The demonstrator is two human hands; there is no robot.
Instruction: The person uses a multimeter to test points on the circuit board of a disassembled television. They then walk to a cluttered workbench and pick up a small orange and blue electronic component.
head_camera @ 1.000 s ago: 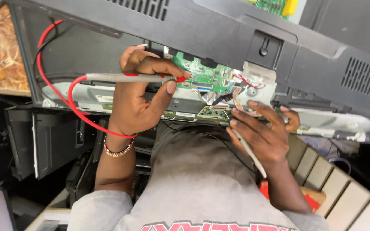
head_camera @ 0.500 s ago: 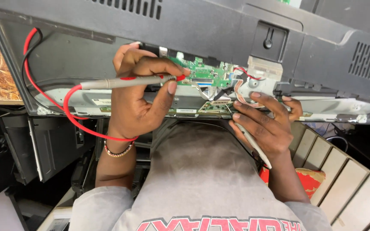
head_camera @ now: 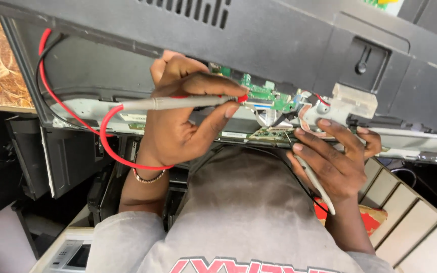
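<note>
1. Two probes are held over an opened flat-panel set. The red-tipped probe (head_camera: 178,102) is pinched in the fingers of the left hand (head_camera: 178,129), its tip on the green circuit board (head_camera: 269,95).
2. The grey probe (head_camera: 313,179) is clasped in the right hand (head_camera: 337,162), fingers curled, its tip at the narrow board strip (head_camera: 266,133).
3. Risk: neighbouring contacts could be bridged by a slipped tip.
4. Risk: the red lead (head_camera: 104,144), looped near the wrist, could be snagged and the probe dragged.

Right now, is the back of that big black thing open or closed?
Open: the black cover sits lifted, baring the green circuit board.
</note>
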